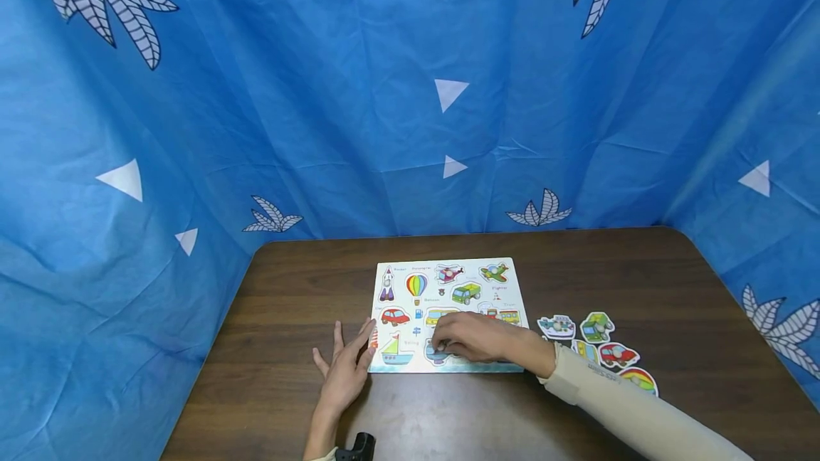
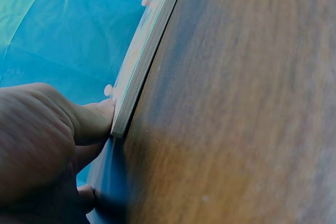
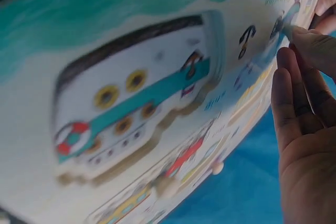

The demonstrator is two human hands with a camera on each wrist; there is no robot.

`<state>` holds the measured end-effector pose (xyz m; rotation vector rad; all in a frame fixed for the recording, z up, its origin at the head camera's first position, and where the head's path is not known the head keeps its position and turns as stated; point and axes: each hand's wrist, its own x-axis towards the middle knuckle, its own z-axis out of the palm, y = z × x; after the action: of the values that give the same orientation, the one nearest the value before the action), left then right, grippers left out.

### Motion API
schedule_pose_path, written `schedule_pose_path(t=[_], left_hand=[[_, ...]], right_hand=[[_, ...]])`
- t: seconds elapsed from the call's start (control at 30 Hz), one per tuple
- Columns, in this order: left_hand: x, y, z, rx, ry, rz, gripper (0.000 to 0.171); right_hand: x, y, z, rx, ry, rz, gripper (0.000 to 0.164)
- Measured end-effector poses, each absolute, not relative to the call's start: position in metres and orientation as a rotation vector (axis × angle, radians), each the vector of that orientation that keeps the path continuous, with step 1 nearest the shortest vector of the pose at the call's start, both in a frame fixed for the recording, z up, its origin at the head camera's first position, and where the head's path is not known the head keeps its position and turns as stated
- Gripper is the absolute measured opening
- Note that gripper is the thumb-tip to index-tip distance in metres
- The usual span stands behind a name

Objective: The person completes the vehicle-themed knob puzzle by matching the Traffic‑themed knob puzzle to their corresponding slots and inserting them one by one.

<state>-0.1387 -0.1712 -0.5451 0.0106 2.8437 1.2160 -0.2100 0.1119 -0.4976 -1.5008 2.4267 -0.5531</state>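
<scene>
A white wooden puzzle board [image 1: 405, 334] with printed vehicles lies on the table. My left hand [image 1: 347, 374] rests at its lower left edge, fingers spread; in the left wrist view the thumb [image 2: 97, 121] touches the board's corner. Over the lower middle of the board, my right hand [image 1: 477, 336] pinches a blue submarine piece [image 1: 435, 354] between thumb and fingers, close at the board's surface. In the right wrist view, the fingertips [image 3: 302, 38] partly hide that piece. A ship-shaped recess [image 3: 152, 56] with a printed ship shows near that hand.
Right of the board lie several loose pieces: a ship [image 1: 557, 327], a green truck [image 1: 597, 327], a yellow bus [image 1: 586, 351], a red car [image 1: 618, 355] and a rainbow-striped balloon [image 1: 639, 378], partly behind the right sleeve. A blue patterned curtain [image 1: 359, 91] hangs behind the brown table [image 1: 288, 304].
</scene>
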Motion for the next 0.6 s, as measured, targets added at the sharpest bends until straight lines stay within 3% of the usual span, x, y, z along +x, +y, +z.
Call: schedule_pose_path(t=[0.6], left_hand=[[-0.138, -0.172, -0.543, 0.024, 2.841, 1.216, 0.050]], right_hand=[[-0.211, 0.181, -0.493, -1.319, 2.612, -0.703, 0.018]])
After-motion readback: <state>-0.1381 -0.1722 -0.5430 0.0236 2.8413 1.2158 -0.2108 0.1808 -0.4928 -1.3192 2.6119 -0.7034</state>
